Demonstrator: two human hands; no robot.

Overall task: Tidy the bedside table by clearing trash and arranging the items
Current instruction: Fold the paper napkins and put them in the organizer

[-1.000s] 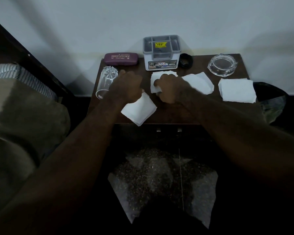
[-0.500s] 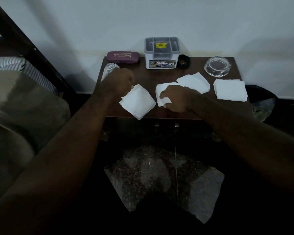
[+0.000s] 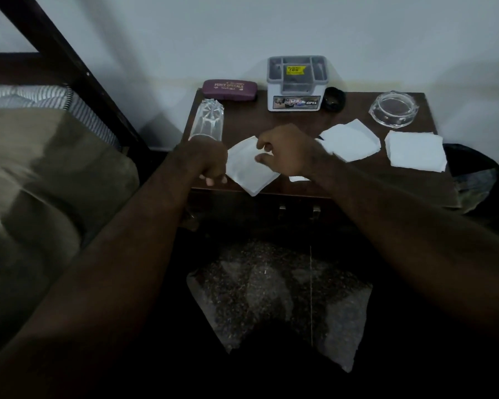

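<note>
Several white tissues lie on the dark wooden bedside table [image 3: 288, 119]. One tissue [image 3: 249, 171] sits at the front edge, between my hands. My left hand [image 3: 211, 162] is curled into a fist at that tissue's left edge. My right hand [image 3: 285, 152] hovers over its right side, thumb and forefinger apart. A white corner of another tissue [image 3: 298, 178] shows under the heel of my right hand; I cannot tell if it is held. Two more tissues [image 3: 350, 139] [image 3: 415, 151] lie to the right.
A clear tumbler [image 3: 206, 123] lies on its side at the left. Along the back stand a maroon spectacle case [image 3: 229, 90], a grey organiser box [image 3: 297, 83], a small black round object [image 3: 334, 98] and a glass ashtray [image 3: 393, 110]. A black-lined bin [image 3: 473, 174] stands at the right, a bed [image 3: 41, 168] at the left.
My right hand has moved left, over the front tissue, and now covers the tissue it was gripping. My left hand has pulled back to the table's front edge.
</note>
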